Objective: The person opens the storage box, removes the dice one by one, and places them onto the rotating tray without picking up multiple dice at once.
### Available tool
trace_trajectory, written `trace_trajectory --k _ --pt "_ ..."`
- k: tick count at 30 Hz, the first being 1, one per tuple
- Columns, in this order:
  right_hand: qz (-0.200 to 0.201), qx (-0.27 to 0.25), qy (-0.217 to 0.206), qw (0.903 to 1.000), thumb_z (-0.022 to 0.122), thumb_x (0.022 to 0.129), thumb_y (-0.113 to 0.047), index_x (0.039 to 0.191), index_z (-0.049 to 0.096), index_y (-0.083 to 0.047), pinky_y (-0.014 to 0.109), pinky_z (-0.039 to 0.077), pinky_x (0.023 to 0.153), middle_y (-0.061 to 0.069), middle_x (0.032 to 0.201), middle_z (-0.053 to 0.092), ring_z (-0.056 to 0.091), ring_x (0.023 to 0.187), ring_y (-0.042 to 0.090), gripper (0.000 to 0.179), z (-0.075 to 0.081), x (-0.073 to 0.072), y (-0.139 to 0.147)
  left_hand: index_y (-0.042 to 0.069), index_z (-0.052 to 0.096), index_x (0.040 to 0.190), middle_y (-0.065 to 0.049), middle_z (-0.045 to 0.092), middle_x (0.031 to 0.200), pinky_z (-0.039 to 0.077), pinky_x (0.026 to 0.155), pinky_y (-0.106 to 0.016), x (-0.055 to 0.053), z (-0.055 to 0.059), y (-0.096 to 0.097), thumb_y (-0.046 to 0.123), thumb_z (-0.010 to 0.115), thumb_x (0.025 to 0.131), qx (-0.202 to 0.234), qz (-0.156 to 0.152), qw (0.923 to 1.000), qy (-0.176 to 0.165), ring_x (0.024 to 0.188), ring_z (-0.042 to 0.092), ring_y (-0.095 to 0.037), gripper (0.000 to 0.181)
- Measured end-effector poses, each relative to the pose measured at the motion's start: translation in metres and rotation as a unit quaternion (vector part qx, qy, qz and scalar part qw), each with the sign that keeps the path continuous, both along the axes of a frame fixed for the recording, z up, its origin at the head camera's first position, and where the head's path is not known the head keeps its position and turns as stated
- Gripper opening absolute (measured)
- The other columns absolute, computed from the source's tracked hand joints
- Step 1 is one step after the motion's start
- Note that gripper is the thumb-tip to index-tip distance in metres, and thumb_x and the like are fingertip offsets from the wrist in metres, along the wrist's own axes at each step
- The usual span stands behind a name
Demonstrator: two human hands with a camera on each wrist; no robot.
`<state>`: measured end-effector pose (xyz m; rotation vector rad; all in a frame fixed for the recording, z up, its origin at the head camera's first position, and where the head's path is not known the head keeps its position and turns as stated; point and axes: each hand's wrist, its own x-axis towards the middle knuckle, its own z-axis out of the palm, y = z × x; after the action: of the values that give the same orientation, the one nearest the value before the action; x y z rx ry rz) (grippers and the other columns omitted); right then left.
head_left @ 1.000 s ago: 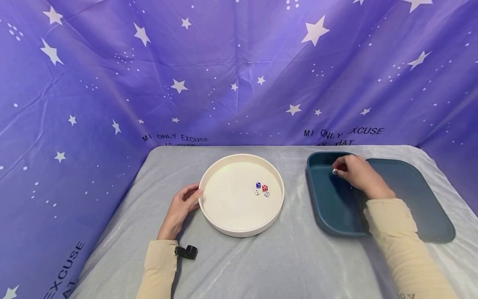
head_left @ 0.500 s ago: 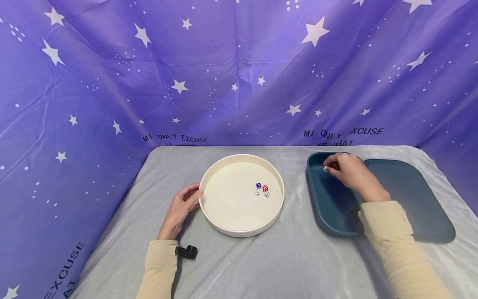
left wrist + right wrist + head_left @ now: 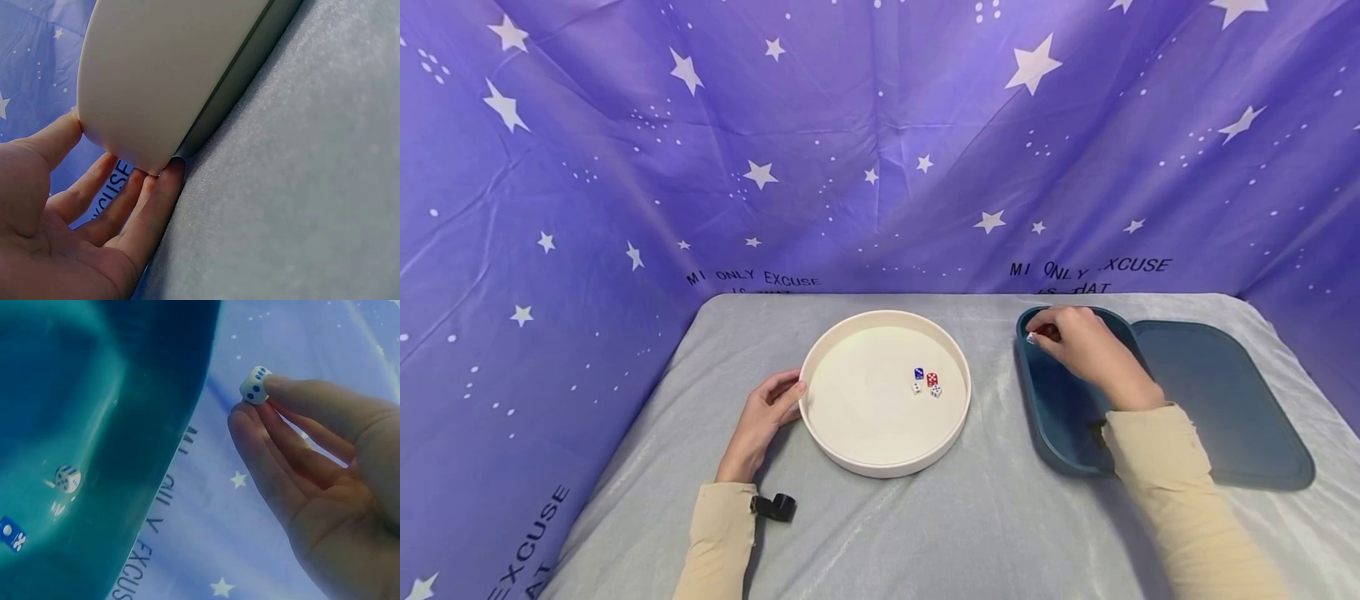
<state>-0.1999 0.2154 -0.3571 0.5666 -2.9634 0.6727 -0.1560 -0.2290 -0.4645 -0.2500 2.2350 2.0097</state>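
My left hand point(image 3: 762, 421) holds the left side of a round cream tray point(image 3: 886, 470). In the left wrist view its thumb is at the rim and its fingertips point(image 3: 170, 172) lie against the wall's lower edge. Inside the tray sit a blue die point(image 3: 919, 373), a red die point(image 3: 932, 379) and two white dice point(image 3: 936, 390), close together at the right. My right hand point(image 3: 1086, 354) pinches a white die point(image 3: 255, 385) with blue pips between thumb and fingers, over the far left corner of a teal box point(image 3: 1037, 433). A blue die point(image 3: 12, 534) and a pale die point(image 3: 68, 479) lie inside that box.
A flat teal lid point(image 3: 1240, 400) lies right of the box, under the right forearm. A grey cloth point(image 3: 925, 533) covers the table. Purple star-printed fabric point(image 3: 880, 167) hangs behind and at both sides. A black wrist camera point(image 3: 778, 507) sits at the left cuff.
My right hand has moved left across the teal box with the white die, toward the box's left wall. The left hand, the tray and its dice have stayed in place.
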Motion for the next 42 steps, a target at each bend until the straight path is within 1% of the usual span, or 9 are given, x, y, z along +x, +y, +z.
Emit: trace_trajectory --k 13,23,30,37,42 --pt "0.024 -0.019 0.012 0.9995 0.067 0.09 0.0 0.1 0.072 0.005 0.046 0.058 0.075 0.018 0.095 0.071 0.067 0.083 0.027 0.012 -0.002 -0.001 -0.022 0.004 0.051 0.141 -0.017 0.051 0.14 0.058 0.09 -0.026 0.0 0.0 -0.001 0.028 0.068 0.096 0.006 -0.002 1.0 0.004 0.121 0.056 -0.028 0.054" --pt "0.039 -0.032 0.002 0.9987 0.069 0.09 -0.001 0.098 0.073 0.003 0.043 0.059 0.075 0.014 0.094 0.072 0.068 0.083 0.024 0.01 -0.008 -0.001 -0.045 0.004 0.051 0.14 -0.017 0.052 0.139 0.058 0.089 -0.026 0.0 -0.001 -0.001 0.029 0.068 0.096 0.01 -0.002 0.9999 0.004 0.119 0.057 -0.026 0.054" --pt "0.059 -0.024 0.01 0.9979 0.069 0.089 0.0 0.096 0.074 0.002 0.041 0.059 0.075 0.011 0.091 0.071 0.067 0.081 0.022 0.009 -0.01 -0.001 -0.057 0.004 0.051 0.141 -0.017 0.051 0.14 0.058 0.091 -0.028 0.0 -0.001 -0.002 0.029 0.068 0.096 0.011 -0.003 0.9999 0.003 0.12 0.056 -0.027 0.054" --pt "0.057 -0.024 0.002 0.9981 0.068 0.09 0.001 0.098 0.074 0.002 0.04 0.059 0.077 0.011 0.093 0.07 0.067 0.084 0.022 0.011 -0.006 0.001 -0.067 0.003 0.051 0.141 -0.017 0.051 0.14 0.058 0.092 -0.029 0.0 0.0 -0.002 0.03 0.067 0.096 0.008 -0.007 0.9999 0.009 0.119 0.057 -0.025 0.054" --pt "0.062 -0.025 -0.005 0.9977 0.069 0.09 -0.001 0.102 0.074 0.001 0.038 0.059 0.078 0.011 0.096 0.071 0.066 0.086 0.021 0.013 -0.009 0.003 -0.077 0.003 0.051 0.14 -0.017 0.051 0.14 0.058 0.092 -0.029 -0.001 -0.002 -0.002 0.03 0.067 0.096 0.008 -0.007 0.9999 0.008 0.119 0.057 -0.025 0.054"
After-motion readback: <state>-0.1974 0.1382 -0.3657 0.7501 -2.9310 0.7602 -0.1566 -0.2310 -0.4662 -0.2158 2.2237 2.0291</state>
